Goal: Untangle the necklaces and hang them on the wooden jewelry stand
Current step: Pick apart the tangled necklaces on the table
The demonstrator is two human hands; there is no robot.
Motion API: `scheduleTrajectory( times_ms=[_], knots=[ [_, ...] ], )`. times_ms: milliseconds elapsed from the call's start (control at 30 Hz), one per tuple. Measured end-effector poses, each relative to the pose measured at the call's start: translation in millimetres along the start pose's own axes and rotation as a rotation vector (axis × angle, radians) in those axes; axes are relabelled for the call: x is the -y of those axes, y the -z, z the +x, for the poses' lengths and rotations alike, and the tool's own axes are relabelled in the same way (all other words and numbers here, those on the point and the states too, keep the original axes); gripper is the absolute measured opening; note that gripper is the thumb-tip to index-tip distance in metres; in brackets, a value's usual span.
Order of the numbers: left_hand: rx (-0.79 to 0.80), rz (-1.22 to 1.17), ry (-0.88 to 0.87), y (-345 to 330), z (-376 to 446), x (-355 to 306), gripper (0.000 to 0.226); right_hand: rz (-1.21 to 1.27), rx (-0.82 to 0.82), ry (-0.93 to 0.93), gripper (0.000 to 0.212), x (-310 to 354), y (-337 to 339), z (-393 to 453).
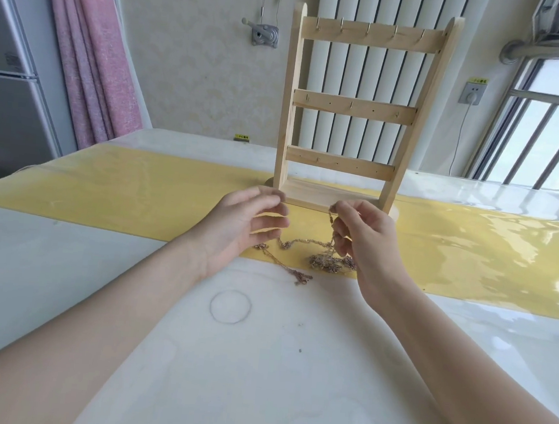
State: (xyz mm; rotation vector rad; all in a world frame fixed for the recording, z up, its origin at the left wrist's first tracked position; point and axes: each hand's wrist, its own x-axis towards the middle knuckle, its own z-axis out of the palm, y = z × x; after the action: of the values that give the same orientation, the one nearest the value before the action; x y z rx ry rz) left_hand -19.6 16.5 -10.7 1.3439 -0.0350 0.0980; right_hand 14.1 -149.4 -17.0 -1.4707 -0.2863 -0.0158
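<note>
Right now your right hand (359, 232) pinches a necklace chain (331, 219) up off the surface (258, 362); your left hand (250, 224) hangs loose, holding nothing, near the wooden stand (355, 107).

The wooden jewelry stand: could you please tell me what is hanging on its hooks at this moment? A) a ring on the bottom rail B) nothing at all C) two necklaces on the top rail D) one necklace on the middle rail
B: every hook on the wooden jewelry stand is bare, while the necklaces lie tangled on the table, one strand pinched by the right hand.
</note>
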Motion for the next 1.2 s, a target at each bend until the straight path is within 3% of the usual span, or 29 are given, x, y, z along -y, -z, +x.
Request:
scheduleTrajectory(
  times_ms=[67,133,233,400,633,700,767,833,933,1000,1200],
  knots=[
    [0.012,0.338,-0.085,-4.8,-0.4,7.1,0.013,-0.025,0.077,0.02,0.019,0.9,-2.0,-2.3],
    [0.072,0.484,-0.149,-10.7,-1.6,13.5,0.015,-0.052,0.151,0.042,0.019,3.4,-6.9,-5.6],
    [0.101,0.478,-0.148,-13.3,-4.3,14.2,0.009,-0.042,0.154,0.056,0.018,7.0,-12.2,-8.4],
    [0.039,0.197,-0.017,-2.9,-2.1,8.0,0.015,0.036,-0.012,0.018,0.019,3.6,-3.9,-3.2],
    [0.02,0.059,0.057,-1.4,-0.5,8.6,0.014,-0.084,-0.087,0.054,0.019,-4.7,3.4,3.3],
    [0.015,0.093,0.031,-1.4,-0.6,8.7,0.013,-0.211,-0.034,0.104,0.011,-4.7,1.8,2.6],
    [0.024,0.161,0.004,-2.3,-1.4,9.2,0.012,-0.315,0.042,0.125,0.016,-5.7,-1.2,1.0],
    [0.04,0.201,-0.012,-4.2,-2.4,9.5,0.01,-0.321,0.152,0.112,0.022,-5.3,-5.2,-1.2],
    [0.03,0.247,-0.038,-4.7,-2.3,11.2,0.008,-0.283,0.258,0.048,0.014,-5.6,-9.2,-4.3],
    [0.013,0.334,-0.085,-4.5,-1.9,12.9,0.007,-0.288,0.247,0.024,0.008,-7.7,-8.5,-3.6],
    [-0.06,0.471,-0.191,-3.3,-0.6,13.0,0.012,-0.258,0.126,0.024,0.018,-8.5,-5.2,-0.1]
  ],
)
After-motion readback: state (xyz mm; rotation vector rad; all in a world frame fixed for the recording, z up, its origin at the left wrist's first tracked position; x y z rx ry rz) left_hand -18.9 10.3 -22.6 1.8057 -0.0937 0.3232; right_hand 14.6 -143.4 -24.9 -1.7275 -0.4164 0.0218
